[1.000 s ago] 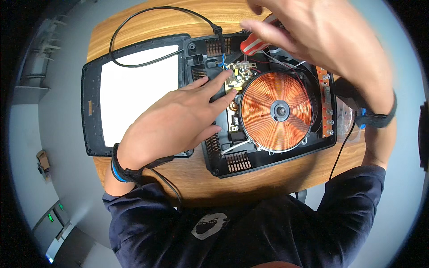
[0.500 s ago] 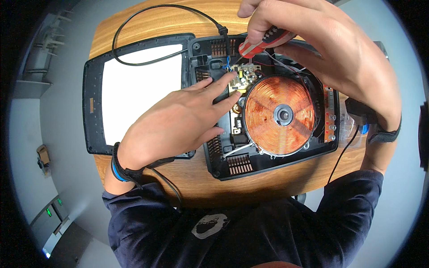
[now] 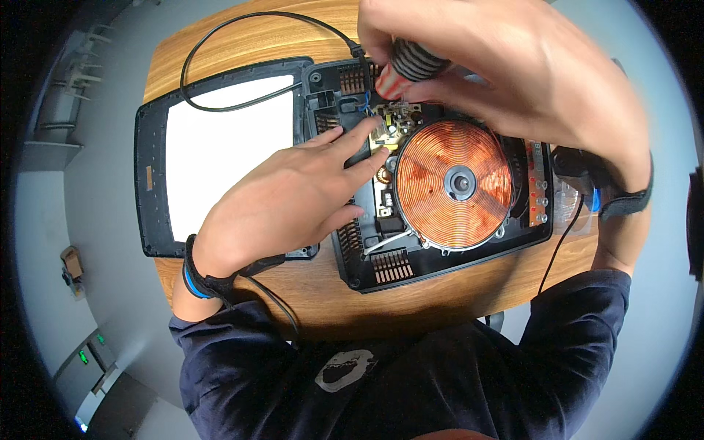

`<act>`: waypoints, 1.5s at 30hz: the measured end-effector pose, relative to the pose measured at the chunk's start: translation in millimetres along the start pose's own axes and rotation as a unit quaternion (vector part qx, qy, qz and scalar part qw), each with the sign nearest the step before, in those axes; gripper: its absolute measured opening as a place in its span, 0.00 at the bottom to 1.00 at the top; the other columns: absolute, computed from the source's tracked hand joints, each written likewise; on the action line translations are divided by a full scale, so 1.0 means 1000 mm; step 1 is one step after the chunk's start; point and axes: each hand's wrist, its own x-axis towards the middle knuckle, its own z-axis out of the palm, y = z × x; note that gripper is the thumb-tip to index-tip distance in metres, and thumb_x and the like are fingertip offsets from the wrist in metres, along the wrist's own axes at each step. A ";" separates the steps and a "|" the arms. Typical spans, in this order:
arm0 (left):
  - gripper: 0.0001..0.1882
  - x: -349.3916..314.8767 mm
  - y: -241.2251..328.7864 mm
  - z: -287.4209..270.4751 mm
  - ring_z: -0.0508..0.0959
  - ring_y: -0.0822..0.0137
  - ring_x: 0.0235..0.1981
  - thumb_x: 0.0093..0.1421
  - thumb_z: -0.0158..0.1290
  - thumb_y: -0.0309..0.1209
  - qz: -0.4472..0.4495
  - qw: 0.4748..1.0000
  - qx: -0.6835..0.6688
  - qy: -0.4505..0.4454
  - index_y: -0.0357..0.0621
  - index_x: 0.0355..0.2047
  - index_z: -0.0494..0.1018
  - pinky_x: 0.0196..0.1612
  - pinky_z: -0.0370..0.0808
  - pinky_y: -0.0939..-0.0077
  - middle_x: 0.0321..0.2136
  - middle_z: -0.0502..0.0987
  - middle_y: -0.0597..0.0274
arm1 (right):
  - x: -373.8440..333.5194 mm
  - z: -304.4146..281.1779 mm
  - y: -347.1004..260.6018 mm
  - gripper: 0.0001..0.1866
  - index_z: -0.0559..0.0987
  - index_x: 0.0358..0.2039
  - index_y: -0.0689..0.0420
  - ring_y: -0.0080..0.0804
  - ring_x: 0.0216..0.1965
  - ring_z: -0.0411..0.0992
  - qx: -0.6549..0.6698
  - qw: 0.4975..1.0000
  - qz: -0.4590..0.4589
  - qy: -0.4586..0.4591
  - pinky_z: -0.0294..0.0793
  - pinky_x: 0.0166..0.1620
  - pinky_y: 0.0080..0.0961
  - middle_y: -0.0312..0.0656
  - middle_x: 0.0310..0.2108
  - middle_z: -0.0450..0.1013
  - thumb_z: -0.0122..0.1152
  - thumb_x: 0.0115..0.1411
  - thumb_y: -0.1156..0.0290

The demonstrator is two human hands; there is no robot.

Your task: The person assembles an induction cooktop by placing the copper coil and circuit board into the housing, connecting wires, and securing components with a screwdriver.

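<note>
An opened induction cooker base (image 3: 440, 265) lies on the wooden table, showing a large copper coil (image 3: 429, 172) and a circuit board (image 3: 396, 125). My right hand (image 3: 513, 62) is closed around the handle of a red and black screwdriver (image 3: 419, 62) above the far part of the board; its tip is hidden. My left hand (image 3: 286, 183) lies palm down with fingers spread. Its index and middle fingertips reach the board's left edge, and nothing is held in it.
The detached cover (image 3: 150, 213) with a white panel lies to the left. A black power cord (image 3: 242, 18) loops over it to the base's far edge. A display board (image 3: 539, 183) sits at the base's right side. Black straps with cables circle both my wrists.
My right hand and the screwdriver have moved a little left, and the handle has turned to show its black ribbed end. The base has shifted slightly left and away. My left hand stays nearly in place.
</note>
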 end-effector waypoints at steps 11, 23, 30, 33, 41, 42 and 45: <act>0.41 0.005 -0.002 -0.001 0.74 0.32 0.74 0.70 0.67 0.38 0.024 1.000 0.002 0.004 0.47 0.80 0.65 0.72 0.78 0.49 0.81 0.61 0.36 | -0.001 -0.026 -0.033 0.14 0.76 0.48 0.60 0.52 0.38 0.81 0.031 0.999 0.011 -0.010 0.83 0.41 0.44 0.51 0.41 0.73 0.68 0.73 0.63; 0.41 0.001 -0.003 0.003 0.72 0.32 0.74 0.70 0.67 0.37 0.012 1.000 -0.009 0.014 0.46 0.80 0.65 0.72 0.78 0.48 0.81 0.60 0.35 | 0.003 -0.007 -0.021 0.13 0.80 0.48 0.60 0.52 0.38 0.84 0.040 0.997 0.053 0.039 0.84 0.43 0.45 0.46 0.39 0.79 0.67 0.75 0.62; 0.41 0.005 -0.004 0.001 0.72 0.32 0.75 0.70 0.67 0.37 0.032 0.999 -0.019 0.011 0.46 0.80 0.66 0.72 0.78 0.47 0.82 0.58 0.36 | 0.003 -0.015 -0.030 0.17 0.84 0.48 0.61 0.50 0.38 0.87 0.020 0.992 0.121 -0.037 0.86 0.42 0.44 0.50 0.39 0.85 0.71 0.73 0.58; 0.41 -0.001 -0.003 0.002 0.72 0.32 0.75 0.70 0.67 0.37 0.005 1.000 -0.027 0.003 0.47 0.80 0.66 0.72 0.78 0.47 0.82 0.58 0.36 | 0.010 -0.006 -0.030 0.22 0.85 0.45 0.62 0.52 0.31 0.85 -0.016 0.980 0.191 -0.044 0.86 0.38 0.44 0.52 0.29 0.83 0.68 0.76 0.51; 0.41 0.003 -0.005 0.003 0.72 0.29 0.74 0.70 0.68 0.38 0.016 1.000 -0.020 0.008 0.47 0.80 0.66 0.73 0.78 0.47 0.83 0.57 0.36 | -0.021 0.021 -0.008 0.15 0.84 0.46 0.60 0.52 0.38 0.85 -0.012 0.990 0.138 0.029 0.84 0.42 0.43 0.48 0.39 0.83 0.76 0.67 0.63; 0.40 0.004 -0.005 0.003 0.72 0.29 0.74 0.70 0.68 0.38 0.022 0.999 -0.023 0.009 0.47 0.80 0.66 0.73 0.78 0.47 0.83 0.56 0.37 | -0.030 0.034 -0.004 0.16 0.84 0.48 0.58 0.52 0.41 0.85 -0.031 0.989 0.096 0.103 0.84 0.44 0.44 0.45 0.42 0.83 0.79 0.63 0.67; 0.38 0.003 -0.006 0.002 0.72 0.30 0.74 0.71 0.67 0.37 0.020 0.999 -0.037 0.008 0.47 0.78 0.68 0.73 0.77 0.47 0.84 0.56 0.40 | -0.041 0.037 -0.007 0.16 0.85 0.47 0.61 0.54 0.42 0.84 0.014 0.984 0.136 0.111 0.83 0.47 0.43 0.48 0.41 0.84 0.78 0.66 0.65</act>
